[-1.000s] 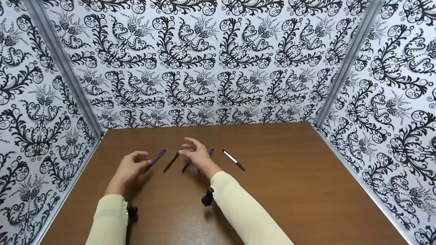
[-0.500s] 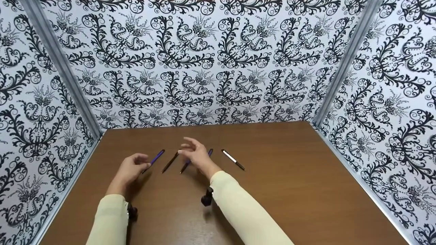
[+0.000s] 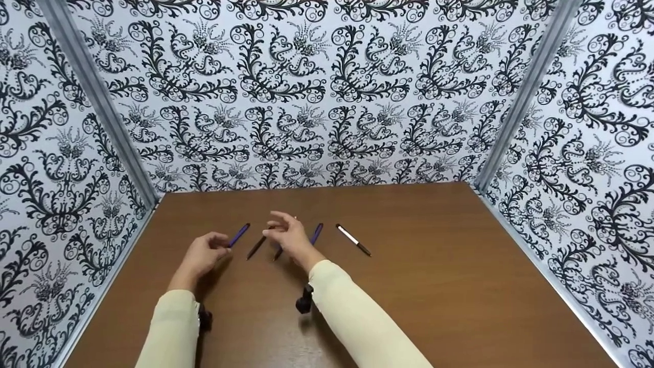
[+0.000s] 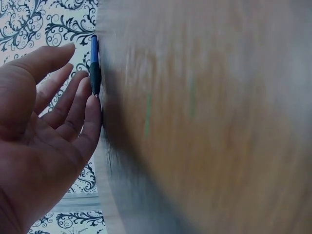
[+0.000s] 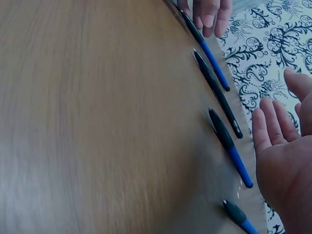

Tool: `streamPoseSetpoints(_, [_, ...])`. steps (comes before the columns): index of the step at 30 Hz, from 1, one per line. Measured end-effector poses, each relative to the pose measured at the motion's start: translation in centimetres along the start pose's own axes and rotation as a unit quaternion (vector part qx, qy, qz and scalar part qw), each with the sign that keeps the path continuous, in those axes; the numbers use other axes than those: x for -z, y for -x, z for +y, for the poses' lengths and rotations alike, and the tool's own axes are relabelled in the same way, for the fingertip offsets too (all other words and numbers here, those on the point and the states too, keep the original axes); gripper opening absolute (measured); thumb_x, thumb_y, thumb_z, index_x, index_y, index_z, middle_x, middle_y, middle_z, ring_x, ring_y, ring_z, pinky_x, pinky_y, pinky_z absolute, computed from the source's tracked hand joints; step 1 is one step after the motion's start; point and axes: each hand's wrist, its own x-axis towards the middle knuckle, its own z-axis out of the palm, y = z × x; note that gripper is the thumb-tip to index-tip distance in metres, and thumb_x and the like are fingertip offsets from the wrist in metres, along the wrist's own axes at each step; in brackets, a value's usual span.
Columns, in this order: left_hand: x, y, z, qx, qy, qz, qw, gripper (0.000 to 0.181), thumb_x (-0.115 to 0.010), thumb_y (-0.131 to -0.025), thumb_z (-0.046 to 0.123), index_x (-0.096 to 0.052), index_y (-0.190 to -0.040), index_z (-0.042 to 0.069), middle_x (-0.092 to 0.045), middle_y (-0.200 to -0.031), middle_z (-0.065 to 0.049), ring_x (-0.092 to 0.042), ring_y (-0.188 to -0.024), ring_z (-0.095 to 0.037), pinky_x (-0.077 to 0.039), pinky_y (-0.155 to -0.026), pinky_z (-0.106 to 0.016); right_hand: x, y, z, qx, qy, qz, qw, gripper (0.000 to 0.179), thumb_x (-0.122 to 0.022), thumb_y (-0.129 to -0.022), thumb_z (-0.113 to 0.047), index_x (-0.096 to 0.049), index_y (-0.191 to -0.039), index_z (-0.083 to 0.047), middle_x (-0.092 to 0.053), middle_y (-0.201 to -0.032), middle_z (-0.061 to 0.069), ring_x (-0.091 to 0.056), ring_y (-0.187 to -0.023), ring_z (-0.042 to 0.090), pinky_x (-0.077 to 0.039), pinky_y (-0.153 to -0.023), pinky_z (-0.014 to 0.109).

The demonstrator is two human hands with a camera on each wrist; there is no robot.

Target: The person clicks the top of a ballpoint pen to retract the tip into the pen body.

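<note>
Several pens lie slanted in a loose row on the table. My left hand (image 3: 205, 251), fingers slightly bent, is at the leftmost blue pen (image 3: 239, 234) and covers its lower end in the head view. In the left wrist view, thumb and fingers are apart, and a blue pen (image 4: 94, 63) shows just past the fingertips. My right hand (image 3: 290, 239) is over the middle pens with its fingers relaxed and nothing in them. It partly hides a black pen (image 3: 257, 247) and a second blue pen (image 3: 317, 234). To its right lies a pen with a pale barrel (image 3: 348, 234).
The brown wooden table (image 3: 434, 286) runs back to a patterned wall (image 3: 327, 102), with patterned side walls at left and right. A small black device (image 3: 304, 300) hangs at the right wrist, another (image 3: 205, 318) at the left.
My left hand has shifted slightly right, over more of the leftmost blue pen. My right hand has drifted a little left, uncovering more of the second blue pen. The pens lie as before.
</note>
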Motion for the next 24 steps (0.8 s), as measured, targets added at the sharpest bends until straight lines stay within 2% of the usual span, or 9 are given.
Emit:
streamPoseSetpoints(3, [-0.1,0.0,0.1,0.007,-0.016,-0.005,0.9998,0.037,-0.071,-0.099,0.01,-0.065,-0.134,0.001,-0.068,-0.12,-0.02,-0.062,-0.107,-0.031,-0.052,-0.088,-0.038,-0.6,0.0,0.2,0.0,0.002,0.001,1.0,0.059,-0.08,-0.09,-0.005,-0.06,-0.145,-0.013,-0.072,-0.128,0.012,-0.071,-0.108,0.02,-0.06,-0.09,0.03])
streamPoseSetpoints(7, [-0.1,0.0,0.1,0.008,-0.035,-0.009,0.9993,0.039,-0.07,-0.099,0.011,-0.064,-0.136,0.001,-0.066,-0.128,-0.024,-0.062,-0.116,-0.038,-0.052,-0.099,-0.051,-1.2,-0.1,0.1,-0.007,0.019,0.009,0.9998,0.058,-0.081,-0.091,-0.009,-0.061,-0.145,-0.016,-0.073,-0.127,0.007,-0.069,-0.108,0.017,-0.059,-0.09,0.03])
streamPoseSetpoints(10, [-0.1,-0.1,0.1,0.009,-0.05,-0.007,0.9987,0.039,-0.07,-0.098,0.009,-0.063,-0.136,0.001,-0.066,-0.13,-0.025,-0.062,-0.119,-0.04,-0.05,-0.104,-0.056,-1.5,-0.1,0.0,-0.01,0.031,0.013,0.9994,0.056,-0.08,-0.092,-0.011,-0.062,-0.145,-0.019,-0.072,-0.126,0.005,-0.068,-0.108,0.016,-0.059,-0.09,0.03])
streamPoseSetpoints(18, [-0.4,-0.5,0.4,0.01,-0.086,0.002,0.9962,0.035,-0.069,-0.096,0.001,-0.066,-0.131,-0.001,-0.068,-0.125,-0.025,-0.064,-0.114,-0.039,-0.052,-0.101,-0.057,-2.4,-0.3,0.3,-0.015,0.029,0.008,0.9994,0.054,-0.079,-0.093,-0.011,-0.062,-0.144,-0.018,-0.069,-0.127,0.006,-0.066,-0.109,0.017,-0.06,-0.087,0.032])
streamPoseSetpoints(24, [-0.4,-0.9,0.4,0.009,-0.106,-0.003,0.9943,0.035,-0.066,-0.094,-0.001,-0.067,-0.129,-0.001,-0.07,-0.123,-0.024,-0.065,-0.113,-0.039,-0.053,-0.099,-0.057,-2.9,-0.4,0.5,-0.012,0.031,0.008,0.9994,0.055,-0.079,-0.093,-0.008,-0.061,-0.144,-0.015,-0.069,-0.129,0.013,-0.067,-0.106,0.017,-0.06,-0.084,0.03])
